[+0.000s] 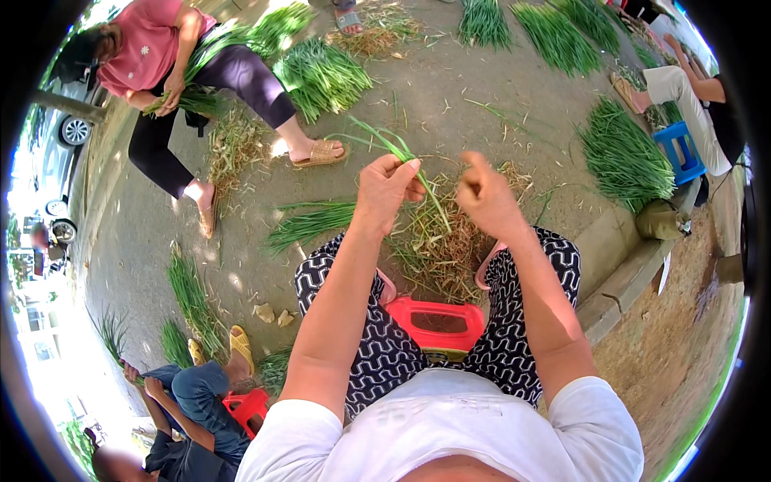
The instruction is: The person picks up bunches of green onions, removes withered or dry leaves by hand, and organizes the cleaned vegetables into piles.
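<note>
My left hand (388, 187) pinches a few green stalks, perhaps scallions or chives (394, 144), between thumb and fingers; their leaves point up and left, and a thin end hangs down to the right. My right hand (486, 191) is held up beside them, a little blurred, its index finger raised and the other fingers curled; nothing shows in it. Below both hands a pile of dry and green trimmings (443, 253) lies on the ground between my feet. A loose bunch of green stalks (313, 224) lies to the left of the pile.
I sit on a red plastic stool (443, 319). A person in pink (144, 54) holds stalks at the upper left; another person (193, 422) sits at the lower left. Green bundles (626, 156) and a blue stool (679, 152) are at the right, beside a concrete curb (626, 283).
</note>
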A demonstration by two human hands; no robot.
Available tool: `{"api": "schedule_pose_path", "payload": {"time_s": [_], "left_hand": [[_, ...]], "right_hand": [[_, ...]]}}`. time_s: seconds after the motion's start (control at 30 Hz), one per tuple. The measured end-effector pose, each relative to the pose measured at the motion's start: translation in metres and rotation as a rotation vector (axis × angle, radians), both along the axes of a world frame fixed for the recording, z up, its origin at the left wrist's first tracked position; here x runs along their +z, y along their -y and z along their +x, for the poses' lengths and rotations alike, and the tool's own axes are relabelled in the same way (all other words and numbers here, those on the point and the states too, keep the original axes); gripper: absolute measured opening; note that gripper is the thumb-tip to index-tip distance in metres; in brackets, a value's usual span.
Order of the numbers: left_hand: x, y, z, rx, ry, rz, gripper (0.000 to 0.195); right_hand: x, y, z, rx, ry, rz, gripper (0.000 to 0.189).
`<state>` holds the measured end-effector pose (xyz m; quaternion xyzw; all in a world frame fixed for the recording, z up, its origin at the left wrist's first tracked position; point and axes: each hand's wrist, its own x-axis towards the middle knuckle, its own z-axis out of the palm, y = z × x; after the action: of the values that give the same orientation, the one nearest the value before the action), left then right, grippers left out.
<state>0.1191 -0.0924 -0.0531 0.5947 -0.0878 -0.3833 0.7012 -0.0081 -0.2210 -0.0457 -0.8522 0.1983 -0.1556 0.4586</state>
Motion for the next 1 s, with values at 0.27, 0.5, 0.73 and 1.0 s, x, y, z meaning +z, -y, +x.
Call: {"api": "schedule_pose_path", "payload": {"time_s": [0.27,0.5,0.73,1.0], "left_hand": [[0.002,0.0,0.003,0.037,0.021,-0.002,0.012],[0.004,0.005,-0.002,0.019,0.053,-0.012,0.014],[0.0,0.003,-0.004,-0.243,0.158,0.098,0.018],[-0.003,0.006,-0.006,-0.234,0.421,0.15,0.013]], "right_hand": [[-0.01,0.023,-0.012,-0.062,-0.066,0.172,0.036],[-0.017,-0.009,0.001,0.254,-0.14,0.395,0.024],[-0.015,-0.009,0.006,0.148,-0.02,0.551,0.023],[-0.019,-0.006,0.004,0.147,-0.043,0.414,0.023]]}}
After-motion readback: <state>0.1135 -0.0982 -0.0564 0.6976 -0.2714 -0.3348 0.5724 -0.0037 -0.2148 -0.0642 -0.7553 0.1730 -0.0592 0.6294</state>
